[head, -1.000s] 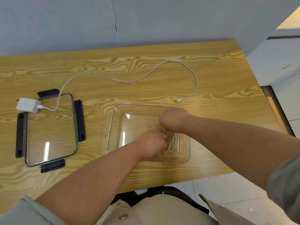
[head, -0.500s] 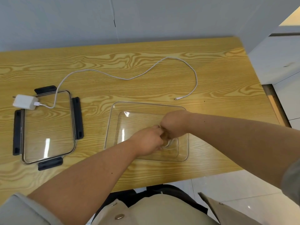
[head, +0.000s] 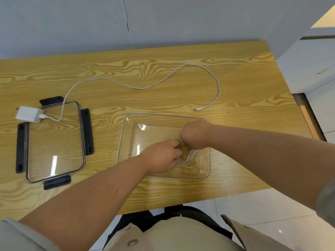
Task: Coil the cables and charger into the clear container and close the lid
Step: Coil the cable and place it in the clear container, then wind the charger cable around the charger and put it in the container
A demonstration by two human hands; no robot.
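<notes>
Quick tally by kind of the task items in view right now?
Cables: 2, the coiled cable in the container and the loose cable on the table
Charger: 1
Container: 1
Lid: 1
Total: 5

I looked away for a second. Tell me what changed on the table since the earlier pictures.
Very little. Both hands stay inside the clear container, working the coiled cable; the left hand and right hand have closed up against each other over it. Nothing was picked up or let go. The charger, its loose cable and the lid lie as before.
</notes>
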